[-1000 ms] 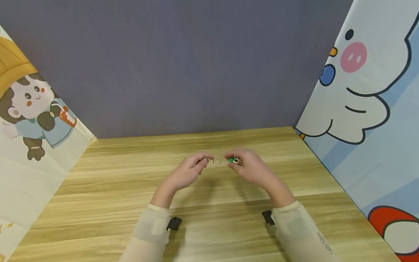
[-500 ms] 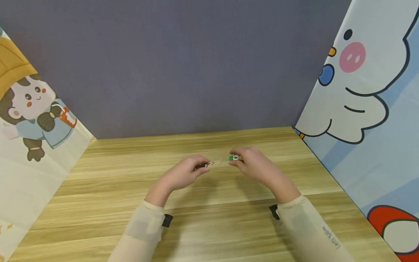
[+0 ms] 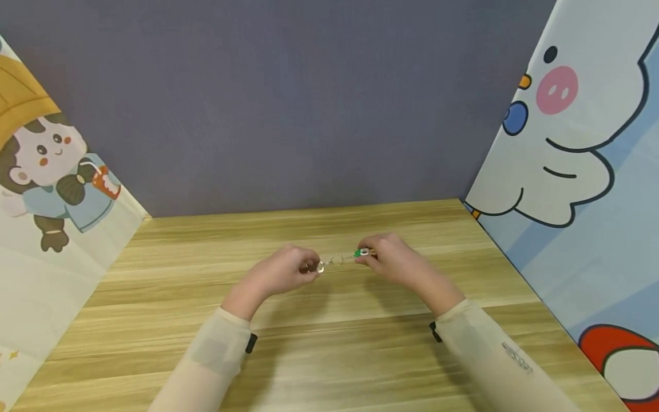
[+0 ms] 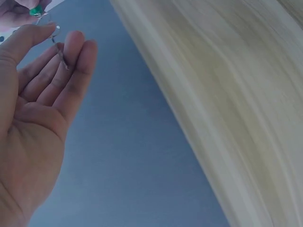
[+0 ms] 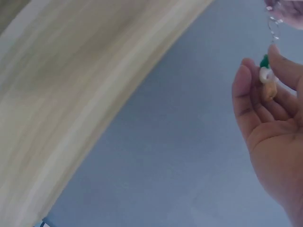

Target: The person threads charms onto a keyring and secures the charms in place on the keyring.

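Note:
A keychain is stretched between my two hands above the wooden table (image 3: pixel 329 355). My right hand (image 3: pixel 396 264) pinches its small charm (image 3: pixel 364 252), which shows green, white and orange parts in the right wrist view. From the charm a short thin chain runs left to a metal ring (image 3: pixel 337 260). Thumb and fingers of my left hand (image 3: pixel 285 270) hold the other end, a shiny metal piece (image 4: pixel 57 31) with a round head. In the left wrist view a thin strip hangs from that head across the fingers, like a key's blade.
A grey panel (image 3: pixel 309 114) stands along the table's back edge. Cartoon-printed walls flank it, a child figure (image 3: pixel 56 166) on the left and a white pig-nosed character (image 3: pixel 576 131) on the right. Dark wrist cameras (image 3: pixel 251 343) peek out beside the sleeves.
My left hand has shifted left and slightly down, and the round metal head now shows at its fingertips. The right hand stays on the charm with only a small shift.

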Action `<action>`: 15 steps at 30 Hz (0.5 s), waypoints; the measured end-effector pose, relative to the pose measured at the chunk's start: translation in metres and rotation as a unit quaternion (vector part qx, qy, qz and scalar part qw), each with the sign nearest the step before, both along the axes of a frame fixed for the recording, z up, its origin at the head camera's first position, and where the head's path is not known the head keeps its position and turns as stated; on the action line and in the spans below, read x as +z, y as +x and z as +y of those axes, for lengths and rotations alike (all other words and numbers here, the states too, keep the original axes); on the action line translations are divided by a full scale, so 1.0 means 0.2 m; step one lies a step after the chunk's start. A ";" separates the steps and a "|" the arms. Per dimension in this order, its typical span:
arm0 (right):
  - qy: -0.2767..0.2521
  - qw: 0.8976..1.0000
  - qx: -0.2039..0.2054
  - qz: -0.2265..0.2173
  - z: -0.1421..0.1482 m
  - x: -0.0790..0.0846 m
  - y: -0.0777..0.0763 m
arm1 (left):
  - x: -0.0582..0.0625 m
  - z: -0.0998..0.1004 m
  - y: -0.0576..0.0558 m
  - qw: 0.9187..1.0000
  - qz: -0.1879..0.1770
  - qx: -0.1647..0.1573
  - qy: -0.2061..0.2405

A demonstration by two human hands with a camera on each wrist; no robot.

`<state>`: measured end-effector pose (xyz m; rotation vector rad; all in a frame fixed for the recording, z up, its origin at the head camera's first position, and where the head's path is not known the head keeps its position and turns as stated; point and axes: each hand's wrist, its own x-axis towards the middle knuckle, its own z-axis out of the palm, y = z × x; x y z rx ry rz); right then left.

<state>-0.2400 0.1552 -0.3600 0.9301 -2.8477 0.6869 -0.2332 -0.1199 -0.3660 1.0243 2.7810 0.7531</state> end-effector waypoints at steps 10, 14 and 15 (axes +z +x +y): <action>0.013 0.999 0.027 -0.022 -0.02 -0.16 -0.10 | -0.12 -0.08 -0.11 0.999 -0.008 0.039 -0.005; 0.044 0.998 0.035 -0.011 -0.03 -0.24 -0.13 | -0.19 -0.10 -0.16 0.999 0.015 0.035 -0.024; 0.044 0.998 0.033 -0.020 -0.03 -0.26 -0.13 | -0.21 -0.11 -0.17 0.999 0.018 0.034 -0.028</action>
